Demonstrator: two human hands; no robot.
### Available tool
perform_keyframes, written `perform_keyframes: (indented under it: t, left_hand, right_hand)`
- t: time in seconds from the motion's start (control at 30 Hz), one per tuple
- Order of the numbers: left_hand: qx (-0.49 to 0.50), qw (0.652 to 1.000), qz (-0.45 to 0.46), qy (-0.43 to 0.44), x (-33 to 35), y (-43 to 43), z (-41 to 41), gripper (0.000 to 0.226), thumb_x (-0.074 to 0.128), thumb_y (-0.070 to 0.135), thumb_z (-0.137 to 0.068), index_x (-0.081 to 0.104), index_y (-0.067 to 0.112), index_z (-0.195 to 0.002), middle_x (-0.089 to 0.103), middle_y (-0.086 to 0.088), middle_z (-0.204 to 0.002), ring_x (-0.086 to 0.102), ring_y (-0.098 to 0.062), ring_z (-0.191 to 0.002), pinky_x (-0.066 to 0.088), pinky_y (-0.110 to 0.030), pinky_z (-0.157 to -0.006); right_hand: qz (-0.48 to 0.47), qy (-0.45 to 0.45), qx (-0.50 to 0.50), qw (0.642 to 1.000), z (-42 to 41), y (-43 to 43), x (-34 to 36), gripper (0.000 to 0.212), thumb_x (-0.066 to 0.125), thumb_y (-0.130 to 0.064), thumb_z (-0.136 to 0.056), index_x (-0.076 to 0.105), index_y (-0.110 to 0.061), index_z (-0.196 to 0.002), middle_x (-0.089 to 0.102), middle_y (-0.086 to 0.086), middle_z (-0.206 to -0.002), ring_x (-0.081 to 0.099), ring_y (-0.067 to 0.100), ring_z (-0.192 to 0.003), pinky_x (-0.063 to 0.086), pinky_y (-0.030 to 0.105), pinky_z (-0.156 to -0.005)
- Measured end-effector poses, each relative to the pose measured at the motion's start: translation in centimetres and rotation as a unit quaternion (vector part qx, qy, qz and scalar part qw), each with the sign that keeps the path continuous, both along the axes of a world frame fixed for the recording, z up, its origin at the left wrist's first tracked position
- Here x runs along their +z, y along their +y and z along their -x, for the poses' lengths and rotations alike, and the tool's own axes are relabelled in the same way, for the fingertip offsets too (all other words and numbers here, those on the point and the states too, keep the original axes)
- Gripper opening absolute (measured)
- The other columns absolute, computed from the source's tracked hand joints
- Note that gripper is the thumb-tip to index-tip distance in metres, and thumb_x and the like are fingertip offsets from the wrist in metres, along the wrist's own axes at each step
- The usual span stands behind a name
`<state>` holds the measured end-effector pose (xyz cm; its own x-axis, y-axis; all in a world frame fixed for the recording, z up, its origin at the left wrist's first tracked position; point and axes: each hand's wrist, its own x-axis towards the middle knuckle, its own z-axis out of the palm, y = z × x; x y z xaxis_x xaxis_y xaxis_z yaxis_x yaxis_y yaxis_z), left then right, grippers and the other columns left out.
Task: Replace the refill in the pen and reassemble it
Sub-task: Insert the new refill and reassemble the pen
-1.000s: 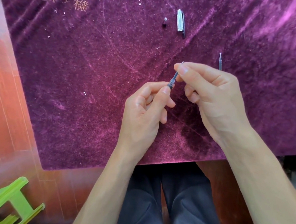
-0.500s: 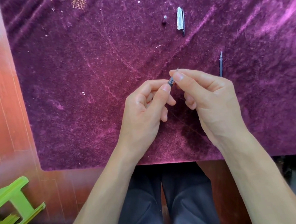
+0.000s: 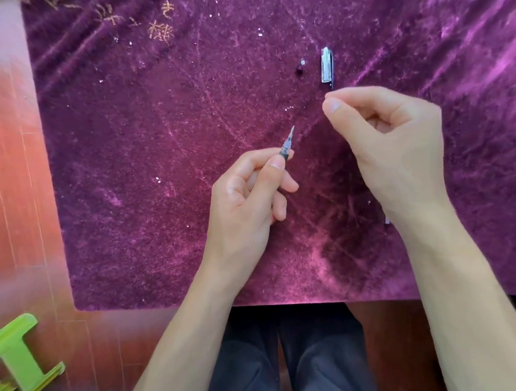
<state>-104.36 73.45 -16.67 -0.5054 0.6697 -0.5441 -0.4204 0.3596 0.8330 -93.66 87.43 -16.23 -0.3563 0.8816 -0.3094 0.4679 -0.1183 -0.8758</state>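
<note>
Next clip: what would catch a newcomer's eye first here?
The purple velvet cloth fills the view. At centre, the left hand pinches a pen, tip pointing up and away, while the right hand hovers beside it, fingers curled. Beyond the right hand, a silvery pen cap lies on the cloth, with a small dark piece at its left.

The hands have come apart. A second ago both pinched the pen (image 3: 286,146) at its front end, fingertips almost touching; now only the left hand (image 3: 248,202) grips it, with the metal tip pointing up and to the right, fully exposed. The right hand (image 3: 391,146) has let go and moved up and to the right, thumb and forefinger pressed together just below the pen cap (image 3: 326,65). The spare refill that lay beside the right hand is now hidden behind it, except perhaps a pale sliver at the wrist.
</note>
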Motion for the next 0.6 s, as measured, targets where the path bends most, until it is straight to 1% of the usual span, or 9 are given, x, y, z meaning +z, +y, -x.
perform_keyframes:
  t: [0.07,0.1,0.17,0.2,0.37,0.43,0.6]
  left_hand:
    - [0.016,1.0,0.005,-0.008,0.0,0.0,0.3,0.021,0.054,0.021,-0.104,0.072,0.011,-0.109,0.068,0.004,-0.075,0.049,-0.003,-0.048,0.038,-0.016,-0.046]
    - [0.022,1.0,0.008,-0.011,-0.1,0.0,0.5,0.021,0.054,0.022,-0.104,0.072,0.012,-0.109,0.068,0.004,-0.075,0.049,-0.003,-0.047,0.038,-0.016,-0.046]
    - [0.027,0.999,0.01,-0.013,-0.1,0.0,0.8,0.02,0.054,0.022,-0.104,0.072,0.013,-0.108,0.068,0.004,-0.075,0.049,-0.004,-0.047,0.039,-0.016,-0.047]
    - [0.028,0.999,0.01,-0.014,-0.1,0.0,0.9,0.021,0.054,0.022,-0.104,0.072,0.013,-0.109,0.068,0.004,-0.075,0.049,-0.004,-0.047,0.039,-0.017,-0.047]
    - [0.038,0.999,0.007,-0.023,-0.3,0.0,1.6,0.022,0.054,0.025,-0.103,0.072,0.014,-0.11,0.068,0.004,-0.076,0.049,-0.003,-0.047,0.039,-0.017,-0.047]
    - [0.04,0.999,0.008,-0.022,-0.4,0.0,1.8,0.022,0.054,0.025,-0.103,0.073,0.015,-0.11,0.068,0.003,-0.077,0.048,-0.003,-0.047,0.039,-0.018,-0.047]
    - [0.04,0.999,0.014,-0.011,-0.4,0.1,2.3,0.023,0.053,0.022,-0.104,0.071,0.011,-0.111,0.068,0.003,-0.076,0.049,-0.003,-0.047,0.039,-0.017,-0.048]
  right_hand:
    - [-0.081,-0.057,0.025,0.995,1.3,1.3,-0.2,0.006,0.076,-0.028,-0.094,0.082,-0.029,-0.097,0.068,-0.009,-0.074,0.053,0.0,-0.058,0.047,0.016,-0.067]
    - [-0.115,-0.087,0.04,0.989,2.0,1.8,-0.3,0.01,0.075,-0.029,-0.094,0.083,-0.026,-0.099,0.067,-0.009,-0.074,0.052,0.001,-0.057,0.047,0.017,-0.069]
    - [-0.161,-0.129,0.068,0.976,3.1,2.6,-0.6,0.017,0.074,-0.031,-0.095,0.083,-0.023,-0.106,0.067,-0.006,-0.077,0.052,0.003,-0.063,0.048,0.018,-0.074]
    - [-0.173,-0.144,0.083,0.971,3.6,2.9,-0.7,0.019,0.073,-0.033,-0.095,0.083,-0.023,-0.109,0.068,-0.005,-0.079,0.054,0.007,-0.067,0.047,0.019,-0.076]
    - [-0.188,-0.21,0.137,0.95,5.3,3.5,-1.1,0.027,0.069,-0.039,-0.098,0.079,-0.026,-0.12,0.068,-0.004,-0.087,0.065,0.016,-0.09,0.052,0.036,-0.087]
    - [-0.191,-0.226,0.142,0.945,5.6,3.5,-1.3,0.027,0.069,-0.04,-0.098,0.079,-0.027,-0.119,0.07,-0.002,-0.089,0.066,0.018,-0.093,0.052,0.037,-0.086]
    - [-0.189,-0.246,0.135,0.941,5.8,3.4,-1.4,0.024,0.068,-0.04,-0.098,0.08,-0.026,-0.114,0.069,-0.003,-0.09,0.067,0.02,-0.092,0.051,0.036,-0.084]
